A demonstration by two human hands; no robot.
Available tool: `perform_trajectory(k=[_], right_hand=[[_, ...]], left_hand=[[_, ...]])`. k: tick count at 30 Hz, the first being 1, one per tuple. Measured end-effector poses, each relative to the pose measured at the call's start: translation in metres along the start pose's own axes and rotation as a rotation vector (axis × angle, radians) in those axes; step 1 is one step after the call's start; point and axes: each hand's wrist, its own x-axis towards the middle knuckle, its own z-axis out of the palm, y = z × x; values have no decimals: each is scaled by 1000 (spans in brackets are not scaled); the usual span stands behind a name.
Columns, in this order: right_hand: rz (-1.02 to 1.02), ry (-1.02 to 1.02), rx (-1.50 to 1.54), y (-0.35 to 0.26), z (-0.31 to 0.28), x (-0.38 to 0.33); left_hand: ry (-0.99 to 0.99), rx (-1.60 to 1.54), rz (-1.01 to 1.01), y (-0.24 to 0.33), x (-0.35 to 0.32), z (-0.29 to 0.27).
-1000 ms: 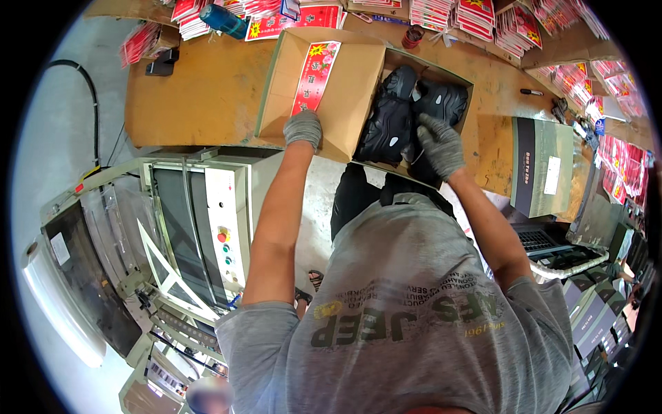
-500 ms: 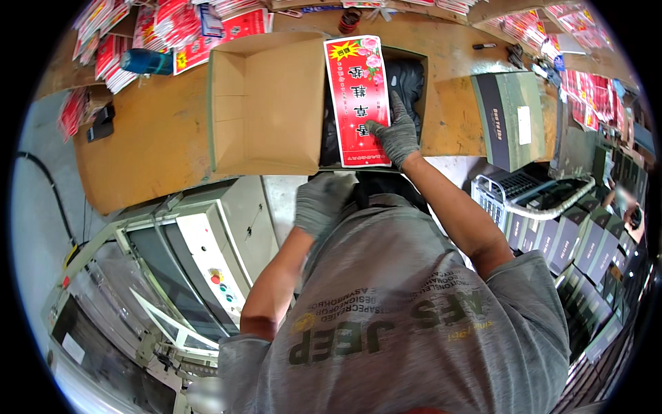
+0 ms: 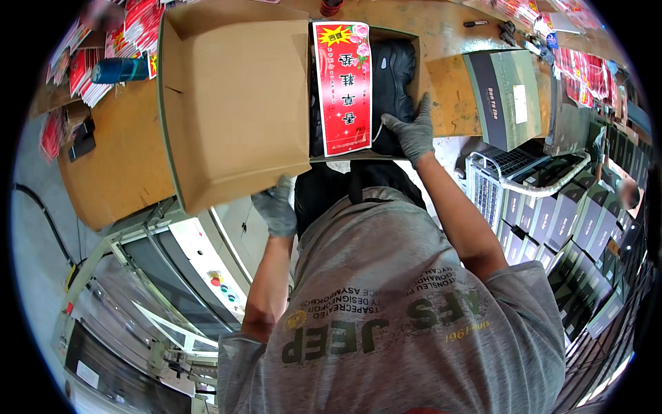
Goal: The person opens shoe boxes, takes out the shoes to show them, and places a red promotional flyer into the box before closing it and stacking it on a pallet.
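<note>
An open shoebox [image 3: 309, 163] stands at the near edge of the table, its large brown lid [image 3: 238, 103] spread to the left and tilted up. Inside lie black shoes [image 3: 394, 65], and a flat red packet [image 3: 347, 103] with a pink flower print rests on top of them. My left hand [image 3: 277, 209], in a grey glove, has its fingers at the lid's near right corner, gripping the edge. My right hand [image 3: 414, 134], also gloved, holds the box's near right corner, thumb inside by the shoe and fingers along the outer wall.
A closed dark-and-green shoebox [image 3: 507, 100] sits on the table to the right. Below it stand a wire cart [image 3: 486, 190] and stacked shoeboxes [image 3: 558, 224]. Red packets [image 3: 141, 27] and a blue bottle [image 3: 123, 70] lie at the far left. A machine with buttons [image 3: 217, 279] stands near left.
My right hand has let go of the red packet, now lying on the shoes, and moved to the box's corner. My left hand has reached the lid, which has tilted up.
</note>
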Motion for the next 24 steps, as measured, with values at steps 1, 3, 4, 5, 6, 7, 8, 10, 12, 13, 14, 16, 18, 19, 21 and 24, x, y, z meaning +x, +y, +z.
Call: perform_trajectory(k=[1,3,4,5,6,7,8,10,12,13,14,16,18,19,21,24], right_hand=[[146,-127,196,10,-8,4],[412,-385,593,-7,-26,18],[500,-409,567,19,-34,30],[552,-538,759,25,-48,42],[609,-552,946,14,-59,46],[665,-564,1133,3,-71,50],[615,-598,1144,12,-80,61],[458,-464,914,8,-71,65],[309,-433,630,-9,-47,52],[232,-460,462,-23,-33,39],[324,-475,301,-14,-20,36],[417,-509,102,-6,-7,40],[417,-533,37,-15,-7,52],[340,-514,-36,-19,-8,62],[163,-461,-179,-33,-11,97],[-101,-441,-110,-93,-10,134]], left_hand=[[-133,267,143,-4,-8,-6],[-331,590,353,-11,-11,-6],[-403,644,415,-7,-9,2],[-420,572,488,18,-4,17],[-430,504,560,42,-1,32],[-455,580,606,38,5,33],[-479,648,652,26,13,36],[-426,831,618,2,23,40],[-182,796,322,-6,37,49],[-68,772,174,-12,45,56],[-23,806,200,-19,57,57],[-175,650,-25,-28,74,49],[-231,533,-122,-32,73,50],[-318,551,-165,-32,63,53],[-488,578,-227,-27,49,70],[-1054,428,118,-73,18,107]])
